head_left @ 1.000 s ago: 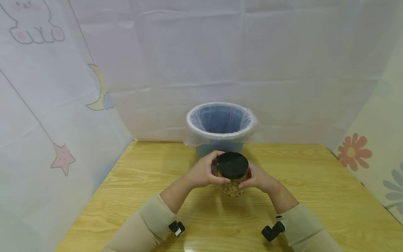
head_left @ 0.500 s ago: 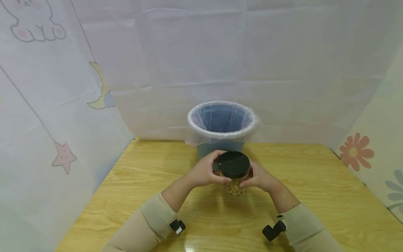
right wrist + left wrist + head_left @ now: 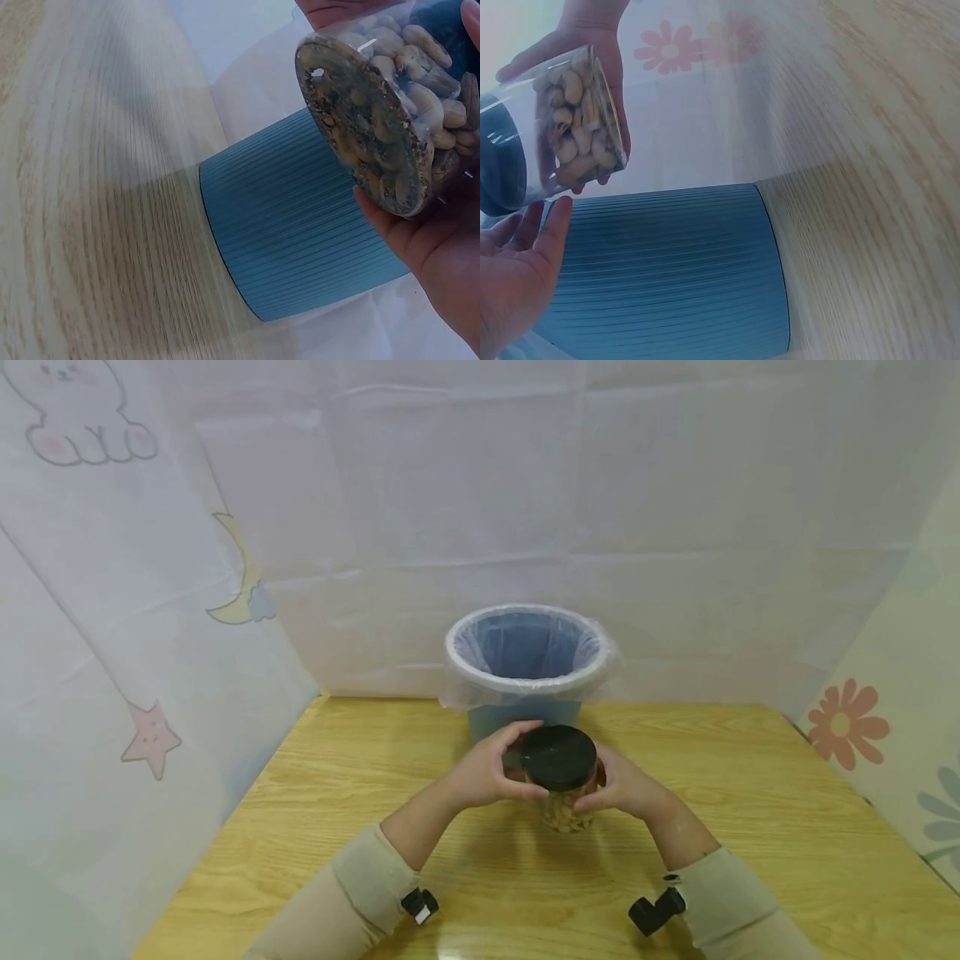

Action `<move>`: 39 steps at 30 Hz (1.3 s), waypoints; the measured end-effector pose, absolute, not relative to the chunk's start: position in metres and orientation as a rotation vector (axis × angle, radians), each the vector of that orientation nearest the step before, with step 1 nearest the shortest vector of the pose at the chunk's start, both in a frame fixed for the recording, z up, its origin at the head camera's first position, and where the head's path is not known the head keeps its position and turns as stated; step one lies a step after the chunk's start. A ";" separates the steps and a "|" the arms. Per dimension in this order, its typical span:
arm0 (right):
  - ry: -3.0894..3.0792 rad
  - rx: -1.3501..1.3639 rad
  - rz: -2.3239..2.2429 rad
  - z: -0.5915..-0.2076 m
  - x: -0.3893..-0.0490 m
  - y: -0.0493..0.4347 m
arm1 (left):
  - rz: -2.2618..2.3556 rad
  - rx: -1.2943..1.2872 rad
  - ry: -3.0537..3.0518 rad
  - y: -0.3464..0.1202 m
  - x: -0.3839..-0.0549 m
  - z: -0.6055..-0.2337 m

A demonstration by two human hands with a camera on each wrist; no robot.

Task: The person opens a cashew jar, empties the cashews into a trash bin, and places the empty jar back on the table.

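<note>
A clear jar (image 3: 566, 814) with a black lid (image 3: 558, 756) is held above the table between both hands. Curved, cashew-like nuts (image 3: 577, 127) fill part of it, and dark crumbs cling at its base (image 3: 367, 127) in the right wrist view. My left hand (image 3: 480, 777) holds the jar's left side close to the lid, thumb in front and fingers behind. On the other side, my right hand (image 3: 626, 789) grips the jar body, its thumb across the front. The lid sits on the jar, tipped a little toward the head camera.
Behind the jar stands a blue ribbed bin (image 3: 525, 714) with a white rim (image 3: 453, 652) and a thin plastic liner folded over it. The wood-grain table (image 3: 360, 752) meets printed wall sheets (image 3: 480, 485) at the back and sides.
Both hands keep hold of the jar, which has shifted very slightly to the right. The bin stays where it was.
</note>
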State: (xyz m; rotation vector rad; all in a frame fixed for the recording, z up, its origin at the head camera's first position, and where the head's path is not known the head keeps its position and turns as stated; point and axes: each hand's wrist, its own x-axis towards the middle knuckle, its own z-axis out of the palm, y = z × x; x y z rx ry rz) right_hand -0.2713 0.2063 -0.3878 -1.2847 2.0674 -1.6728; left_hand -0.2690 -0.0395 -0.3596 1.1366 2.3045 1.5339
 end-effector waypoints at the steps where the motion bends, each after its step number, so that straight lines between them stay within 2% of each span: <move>1: 2.060 -1.298 -1.666 -0.388 -0.272 0.207 | 1.524 1.135 2.313 -0.040 -0.269 -0.359; 14: 1.951 -1.359 -1.638 -0.390 -0.274 0.206 | 1.541 1.233 2.210 -0.037 -0.269 -0.356; 19: 1.888 -1.360 -1.652 -0.388 -0.275 0.204 | 1.553 1.268 2.140 -0.037 -0.260 -0.344; 25: 1.867 -1.354 -1.658 -0.388 -0.275 0.204 | 1.520 1.237 2.161 -0.038 -0.252 -0.332; 39: 1.848 -1.345 -1.658 -0.388 -0.274 0.204 | 1.471 1.160 2.228 -0.036 -0.250 -0.336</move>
